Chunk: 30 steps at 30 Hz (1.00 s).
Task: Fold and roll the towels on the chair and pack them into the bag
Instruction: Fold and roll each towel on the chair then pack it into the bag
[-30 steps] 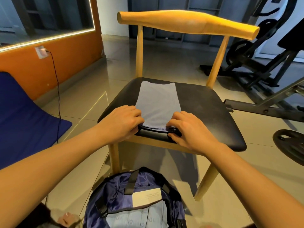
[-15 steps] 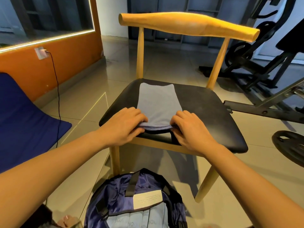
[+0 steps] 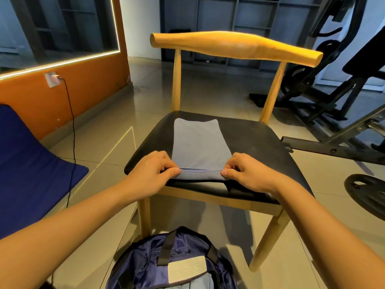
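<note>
While smooth across the black chair (image 3: pixel 250 142), grey stitch-hemmed rectangular towel (image 3: pixel 198 147).

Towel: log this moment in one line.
stage: starting roll | towel: folded strip on chair seat, near hem turned up | left hand: pinches hem | right hand: pinches hem | bag: open on floor

One towel (image 3: pixel 198 142), one chair (image 3: pixel 235 46), one bag (image 3: pixel 150 265).

Both bare forearms reach forward. The left hand (image 3: pixel 153 174) and right hand (image 3: pixel 250 174), knuckles up, each pinch the towel (image 3: pixel 198 147) at its hem, fingertips seemingly tucked under.
</note>
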Tool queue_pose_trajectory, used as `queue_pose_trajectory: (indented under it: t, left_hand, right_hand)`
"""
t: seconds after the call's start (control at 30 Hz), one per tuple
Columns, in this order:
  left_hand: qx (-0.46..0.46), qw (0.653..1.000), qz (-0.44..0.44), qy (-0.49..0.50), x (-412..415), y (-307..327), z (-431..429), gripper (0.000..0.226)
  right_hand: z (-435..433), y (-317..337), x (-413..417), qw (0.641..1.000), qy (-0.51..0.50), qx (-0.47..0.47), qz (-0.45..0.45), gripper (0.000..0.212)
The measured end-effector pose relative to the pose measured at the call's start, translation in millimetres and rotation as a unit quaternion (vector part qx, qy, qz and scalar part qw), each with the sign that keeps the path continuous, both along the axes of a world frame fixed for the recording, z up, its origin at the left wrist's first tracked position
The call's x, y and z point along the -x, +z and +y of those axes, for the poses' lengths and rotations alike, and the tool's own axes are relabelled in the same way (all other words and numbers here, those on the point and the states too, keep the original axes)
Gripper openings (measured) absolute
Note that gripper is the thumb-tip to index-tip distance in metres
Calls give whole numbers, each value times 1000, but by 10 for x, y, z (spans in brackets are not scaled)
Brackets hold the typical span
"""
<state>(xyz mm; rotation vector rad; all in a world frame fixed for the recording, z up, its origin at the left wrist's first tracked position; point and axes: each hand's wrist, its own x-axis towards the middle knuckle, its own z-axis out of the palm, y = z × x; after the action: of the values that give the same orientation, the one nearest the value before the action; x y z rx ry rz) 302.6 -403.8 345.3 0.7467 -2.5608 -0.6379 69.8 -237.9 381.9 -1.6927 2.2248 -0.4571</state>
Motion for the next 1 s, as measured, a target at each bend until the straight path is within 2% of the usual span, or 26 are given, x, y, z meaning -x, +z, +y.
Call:
queue_pose_trajectory:
  t: [0.1,0.17,0.2,0.27,0.33,0.4,0.47,0.57,0.63,0.73,0.8,1.0]
  left_hand:
    - [-124,990,12,64,61,17,24,21]
    - [-150,985,0,89,84,32,31,24]
    - [-113,988,-17,102,91,36,41,26]
    - [26,991,-26,127,102,23,65,30]
    - [154,981,19,119,95,6,102,26]
    - [235,969,52,60,68,-28,118,19]
    - [312,949,31,-11,39,-99,112,16]
    - [390,919,2,-61,-16,-222,111,26]
    - [392,918,7,-61,-43,-291,88,25]
    - [371,927,3,-55,-50,-330,51,35]
    - [358,932,4,-60,-32,-324,25,32]
    - [210,977,30,3,58,-202,-6,27]
  right_hand:
    - [-61,-16,8,999,-31,-11,9,38]
    - [-105,-55,-1,998,-60,-10,15,45]
    - [-130,-77,-8,997,-72,-8,25,46]
    - [-152,-107,-34,994,-94,-2,54,42]
    - [-120,-115,-82,988,-107,38,103,34]
    - [-64,-147,-120,969,-83,129,192,27]
    - [-33,-231,-133,940,-24,201,275,21]
    - [-10,-363,-152,912,22,216,349,13]
    - [65,-412,-143,908,40,214,358,6]
    - [197,-440,-130,922,55,196,328,18]
    - [195,-440,-131,928,52,196,313,18]
    - [74,-356,-96,949,12,156,273,23]
